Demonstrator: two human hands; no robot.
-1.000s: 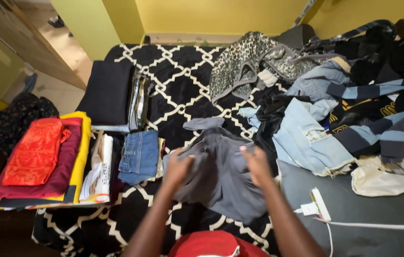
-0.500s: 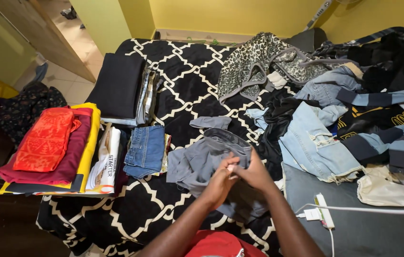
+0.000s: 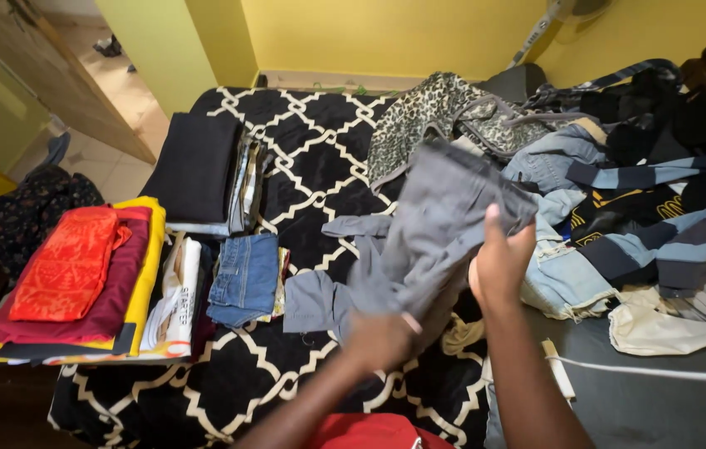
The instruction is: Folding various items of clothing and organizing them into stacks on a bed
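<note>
Stacks of folded clothes line the left of the bed: a red cloth (image 3: pixel 70 262) on top of maroon and yellow pieces, then a folded denim piece (image 3: pixel 245 278), with a dark folded pile (image 3: pixel 195 166) behind them on the black-and-white patterned blanket (image 3: pixel 311 141). Toward the middle, the left hand (image 3: pixel 382 337) is closed around the lower part of a grey garment (image 3: pixel 432 241), fingers curled into the cloth. The garment is lifted off the blanket, its upper part raised and its lower folds trailing down beside the denim. The right hand (image 3: pixel 498 262) holds the garment's right side, thumb up and fingers wrapped behind the fabric, so how far they are closed cannot be told. Further right lies an unsorted heap (image 3: pixel 644 199) of striped, denim and leopard-print clothes, and a white cable (image 3: pixel 652 370) crosses the grey sheet. The hanging folds could, as a judgement, drag across the denim stack and upset it, or the loose cloth could slip from the grip.
</note>
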